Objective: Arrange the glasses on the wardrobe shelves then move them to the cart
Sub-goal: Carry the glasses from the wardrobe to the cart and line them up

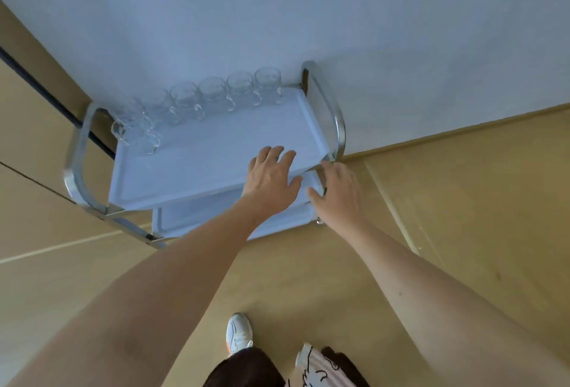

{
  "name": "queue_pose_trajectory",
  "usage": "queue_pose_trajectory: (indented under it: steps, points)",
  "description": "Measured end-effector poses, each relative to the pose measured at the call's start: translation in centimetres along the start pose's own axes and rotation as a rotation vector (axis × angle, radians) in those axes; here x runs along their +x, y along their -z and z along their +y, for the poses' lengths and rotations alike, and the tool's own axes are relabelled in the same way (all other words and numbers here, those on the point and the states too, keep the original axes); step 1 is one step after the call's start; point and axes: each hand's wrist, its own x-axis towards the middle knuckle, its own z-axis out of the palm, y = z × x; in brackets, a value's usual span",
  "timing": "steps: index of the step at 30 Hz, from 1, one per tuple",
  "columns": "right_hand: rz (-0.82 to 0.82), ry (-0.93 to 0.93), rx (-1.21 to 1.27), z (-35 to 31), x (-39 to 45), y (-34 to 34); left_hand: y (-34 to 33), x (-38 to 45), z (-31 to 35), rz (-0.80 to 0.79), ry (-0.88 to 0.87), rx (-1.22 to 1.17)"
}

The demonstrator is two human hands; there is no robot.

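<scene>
Judging by the row along the far edge of the cart (216,155), you have most of the moving done: the glasses (212,95) stand in a line against the wall side of the top shelf, with a couple more bunched at the far-left corner by the left handle. No wardrobe shelf is in view, so whether any remain there cannot be told.

Your left hand (271,175) lies flat with fingers spread over the near-right part of the top shelf, holding nothing. Your right hand (339,189) is loosely open at the near-right corner, beside the frame post; contact with it is unclear.

Glasses: clear, rounded, each with a side handle, upright. Shelf: smooth, pale, rectangular tray with a raised lip. Frame (333,115): polished metal tube, looped at each end. Lower shelf (197,217) matches the upper.
</scene>
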Motion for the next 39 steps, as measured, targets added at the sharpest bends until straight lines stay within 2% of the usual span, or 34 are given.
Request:
queue_pose_trajectory:
  steps: [7, 14, 19, 30, 39]
  points:
    - [0.215, -0.055, -0.022, -0.1, 1.6, 9.5, 8.6, 6.9, 6.5, 0.148, -0.227, 0.0]
    - [0.436, -0.228, -0.091, 0.2, 1.9, 17.7, 13.5, 12.5, 11.4, 0.171, -0.503, -0.029]
    - [0.611, -0.327, -0.245, -0.5, 1.6, 23.0, 16.9, 15.2, 14.9, 0.213, -0.701, -0.132]
    - [0.856, -0.598, -0.352, -1.4, -4.2, 30.4, 20.6, 15.7, 25.1, 0.147, -1.065, -0.302]
    - [0.951, -0.806, -0.37, 5.0, -9.4, 35.1, 18.5, 14.4, 36.7, 0.069, -1.288, -0.376]
